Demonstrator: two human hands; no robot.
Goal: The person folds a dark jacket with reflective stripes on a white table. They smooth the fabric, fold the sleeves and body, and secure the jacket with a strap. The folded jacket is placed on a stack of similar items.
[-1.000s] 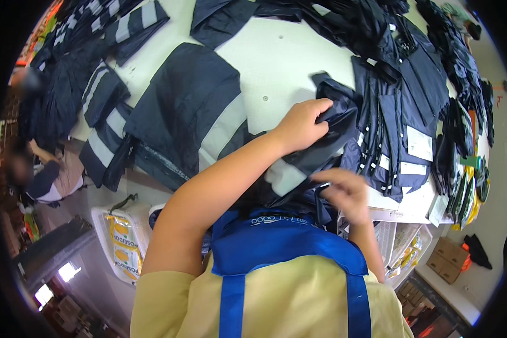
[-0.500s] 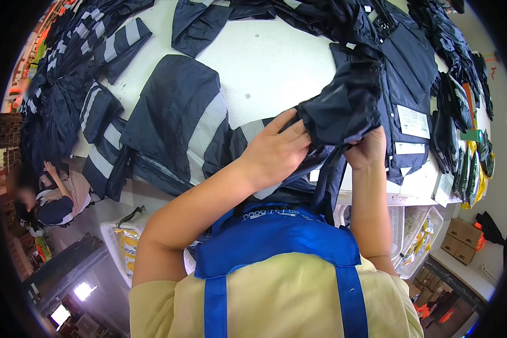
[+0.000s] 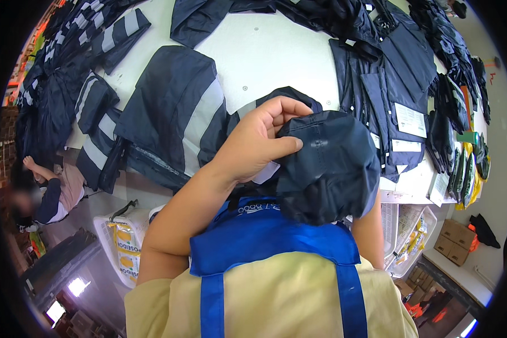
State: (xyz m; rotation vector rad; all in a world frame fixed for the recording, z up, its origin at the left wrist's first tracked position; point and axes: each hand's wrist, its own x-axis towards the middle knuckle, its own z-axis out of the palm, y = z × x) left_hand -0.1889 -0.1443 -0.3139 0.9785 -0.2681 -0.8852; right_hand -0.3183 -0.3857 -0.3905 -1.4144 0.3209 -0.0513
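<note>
A dark navy hood [image 3: 335, 163] of smooth coated cloth is held up in front of my apron, its rounded, seamed side showing. My left hand [image 3: 259, 141] pinches the hood's upper left edge between thumb and bent fingers. Behind the cloth my right hand is hidden; only its forearm [image 3: 370, 234] shows below. More dark cloth of a garment lies on the table just beyond my left fingers. To the left of that hand rests a dark jacket [image 3: 172, 101] with a wide grey reflective band.
Dark garments with grey bands pile up on the white table's [image 3: 281, 50] left side. Folded dark garments with paper sheets [image 3: 409, 119] lie at right. White baskets [image 3: 108, 239] holding yellow packets stand below the table's edge. A co-worker [image 3: 53, 194] is at far left.
The hood has come down and nearer to my chest, turned and spread out rounder. My left hand now grips its upper edge; my right hand has gone out of sight behind it.
</note>
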